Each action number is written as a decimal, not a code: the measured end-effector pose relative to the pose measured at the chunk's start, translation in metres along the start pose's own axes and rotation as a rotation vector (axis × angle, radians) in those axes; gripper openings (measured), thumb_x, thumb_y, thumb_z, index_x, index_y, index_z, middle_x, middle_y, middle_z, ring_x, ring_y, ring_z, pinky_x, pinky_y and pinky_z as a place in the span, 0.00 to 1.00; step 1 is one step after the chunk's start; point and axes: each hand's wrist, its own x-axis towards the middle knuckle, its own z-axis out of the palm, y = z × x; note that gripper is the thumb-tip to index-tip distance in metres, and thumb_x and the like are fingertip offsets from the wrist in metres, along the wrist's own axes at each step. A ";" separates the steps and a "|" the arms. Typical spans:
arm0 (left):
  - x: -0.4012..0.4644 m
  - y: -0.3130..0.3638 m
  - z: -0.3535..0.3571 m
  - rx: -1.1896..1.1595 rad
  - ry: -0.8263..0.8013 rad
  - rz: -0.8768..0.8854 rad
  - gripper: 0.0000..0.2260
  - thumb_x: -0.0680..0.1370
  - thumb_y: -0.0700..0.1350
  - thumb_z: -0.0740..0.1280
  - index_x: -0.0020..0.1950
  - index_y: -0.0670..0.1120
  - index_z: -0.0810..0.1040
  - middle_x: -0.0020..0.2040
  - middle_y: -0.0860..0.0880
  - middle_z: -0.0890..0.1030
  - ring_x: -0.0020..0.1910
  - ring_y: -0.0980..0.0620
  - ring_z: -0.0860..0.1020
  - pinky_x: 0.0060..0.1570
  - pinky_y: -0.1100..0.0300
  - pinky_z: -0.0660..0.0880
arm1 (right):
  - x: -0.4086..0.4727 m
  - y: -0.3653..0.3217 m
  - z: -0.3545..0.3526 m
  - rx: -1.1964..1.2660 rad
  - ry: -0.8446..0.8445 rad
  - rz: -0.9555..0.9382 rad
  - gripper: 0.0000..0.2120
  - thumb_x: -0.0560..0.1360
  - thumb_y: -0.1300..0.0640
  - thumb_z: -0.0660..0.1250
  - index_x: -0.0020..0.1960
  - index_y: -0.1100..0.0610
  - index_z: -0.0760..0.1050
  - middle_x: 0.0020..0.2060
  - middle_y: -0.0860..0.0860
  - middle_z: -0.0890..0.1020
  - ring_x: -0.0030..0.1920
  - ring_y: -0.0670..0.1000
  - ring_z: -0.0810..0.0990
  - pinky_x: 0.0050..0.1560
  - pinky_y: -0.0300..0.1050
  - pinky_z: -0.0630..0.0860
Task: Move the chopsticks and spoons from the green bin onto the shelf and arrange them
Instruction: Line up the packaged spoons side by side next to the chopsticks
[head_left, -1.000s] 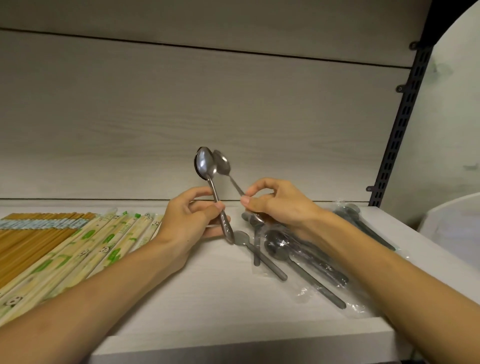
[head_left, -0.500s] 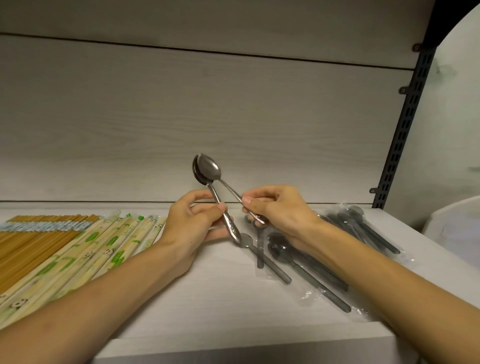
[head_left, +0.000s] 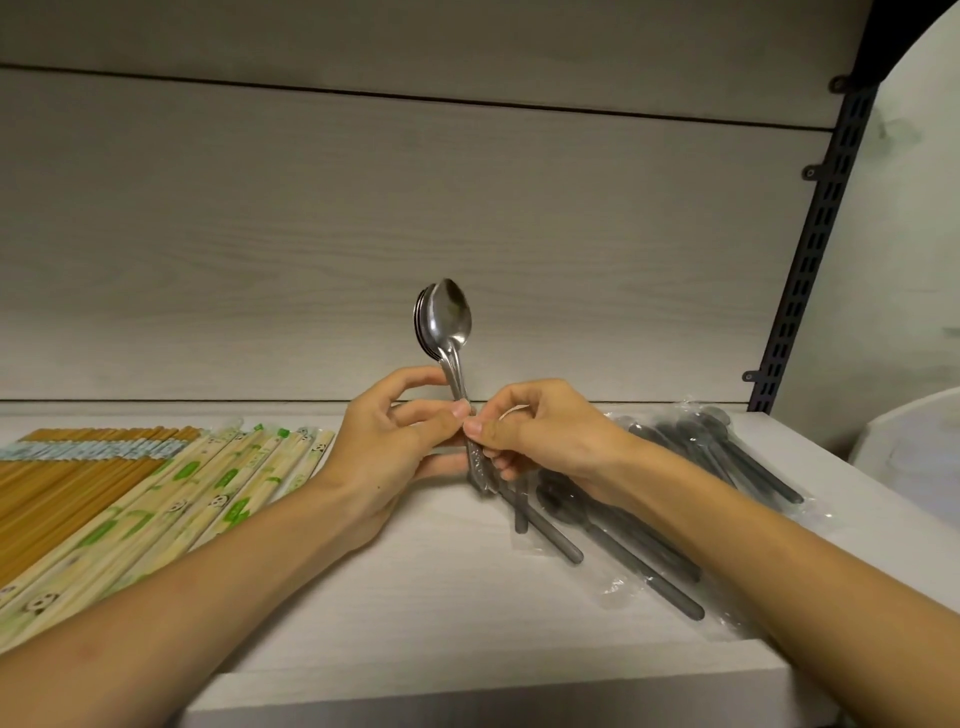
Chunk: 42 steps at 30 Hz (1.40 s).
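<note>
the white wood-grain shelf (head_left: 415, 597) is the biggest thing here, its near edge running across the bottom of the view and its back panel rising just behind the hands; a black slotted upright (head_left: 810, 249) closes it off at the far right. on the left lie the wrapped chopsticks (head_left: 208, 488), in paper sleeves printed with pandas, fanned side by side, and left of them a banded bundle of bare wooden chopsticks (head_left: 67, 467). on the right lie dark spoons in clear plastic bags (head_left: 649, 566), handles pointing near and right, with a second bagged lot (head_left: 727, 457) farther back. between these groups a strip of bare shelf runs from the hands to the near edge, and that looks like the open room for setting things down. the green bin is not in view. above that strip the stacked metal spoons (head_left: 444, 322) stand upright, bowls nested and uppermost, handles together. the left hand (head_left: 384, 447) pinches the handles with thumb and fingers curled round them, and the right hand (head_left: 535, 436) pinches them from the other side. these spoons are likely stiff, smooth and fairly light; polished steel probably slides, so the stack may fan apart unless held at the handles, near the necks. the bags look slick and could slide toward the near edge if nudged.
</note>
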 end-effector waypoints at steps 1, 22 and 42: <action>0.000 0.000 0.000 0.002 0.000 -0.010 0.14 0.73 0.34 0.70 0.58 0.42 0.77 0.47 0.38 0.84 0.45 0.41 0.84 0.41 0.48 0.82 | 0.000 0.000 -0.001 -0.029 0.004 -0.016 0.09 0.71 0.55 0.75 0.41 0.59 0.78 0.29 0.52 0.79 0.30 0.50 0.76 0.34 0.45 0.77; 0.005 -0.010 0.000 0.308 0.020 0.157 0.12 0.75 0.35 0.70 0.58 0.43 0.78 0.41 0.42 0.82 0.43 0.39 0.83 0.35 0.58 0.81 | 0.010 0.006 -0.096 -0.792 0.043 0.130 0.06 0.72 0.53 0.74 0.43 0.57 0.82 0.34 0.50 0.82 0.33 0.49 0.78 0.32 0.41 0.74; -0.003 -0.004 0.003 0.116 -0.047 0.033 0.15 0.72 0.34 0.72 0.57 0.45 0.78 0.46 0.40 0.84 0.44 0.42 0.84 0.41 0.49 0.82 | -0.008 -0.017 -0.040 0.137 -0.194 0.106 0.03 0.71 0.62 0.73 0.44 0.57 0.81 0.37 0.54 0.82 0.34 0.48 0.79 0.30 0.36 0.76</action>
